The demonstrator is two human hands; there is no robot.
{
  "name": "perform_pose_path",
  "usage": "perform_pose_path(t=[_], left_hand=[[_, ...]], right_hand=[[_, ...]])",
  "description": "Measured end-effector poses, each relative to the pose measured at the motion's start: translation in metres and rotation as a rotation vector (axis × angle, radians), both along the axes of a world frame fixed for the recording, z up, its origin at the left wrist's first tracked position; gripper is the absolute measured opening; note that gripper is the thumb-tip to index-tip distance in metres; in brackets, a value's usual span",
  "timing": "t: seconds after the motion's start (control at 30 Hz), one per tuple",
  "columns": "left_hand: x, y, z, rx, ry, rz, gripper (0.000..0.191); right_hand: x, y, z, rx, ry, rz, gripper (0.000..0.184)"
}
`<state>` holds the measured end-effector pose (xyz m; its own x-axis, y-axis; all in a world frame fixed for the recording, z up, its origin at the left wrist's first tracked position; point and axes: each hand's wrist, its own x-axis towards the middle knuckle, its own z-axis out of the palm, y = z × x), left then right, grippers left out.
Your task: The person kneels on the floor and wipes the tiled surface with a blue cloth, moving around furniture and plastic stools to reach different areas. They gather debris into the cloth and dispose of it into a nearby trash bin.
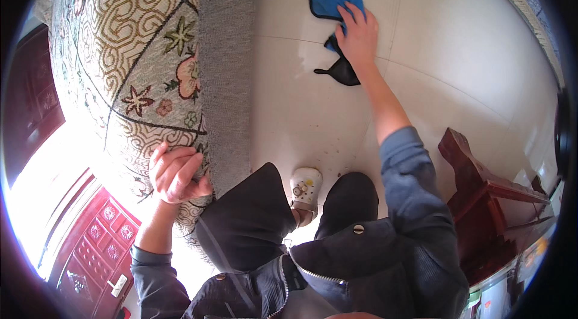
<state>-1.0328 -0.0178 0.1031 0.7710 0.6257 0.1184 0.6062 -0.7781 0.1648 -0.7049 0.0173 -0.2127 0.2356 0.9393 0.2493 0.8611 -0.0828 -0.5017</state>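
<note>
My right hand [360,35] lies palm down over a blue cloth with black edging [331,0] on the pale tiled floor. Part of the cloth is hidden under the fingers; whether they grip it is unclear. A black piece with a narrow pointed tab [344,72] lies below the wrist, perhaps part of the same cloth. My left hand [178,177] rests against the patterned fabric cover [135,39] of a sofa or bed, its fingers loosely bent and holding nothing visible.
A grey fabric border [228,70] runs along the cover's edge. Small crumbs lie on the floor [325,138] near a white clog [306,186] on my foot. Dark red wooden furniture [485,201] stands at the right. A red panelled door [97,237] is at lower left.
</note>
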Motion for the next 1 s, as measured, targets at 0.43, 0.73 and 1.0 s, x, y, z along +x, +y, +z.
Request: perform_pose_path(t=[0.43,0.73,1.0], left_hand=[[-0.001,0.000,0.005,-0.100,-0.027,-0.023,0.021],[0.001,0.009,-0.004,-0.047,-0.110,-0.062,0.017],[0.005,0.008,-0.006,-0.024,-0.138,-0.055,0.018]], right_hand=[[-0.197,0.042,-0.016,-0.466,0.558,0.586,0.033],[-0.191,-0.202,-0.017,-0.297,0.575,1.203,0.014],[0.001,-0.214,0.073,-0.215,0.909,-0.199,0.029]])
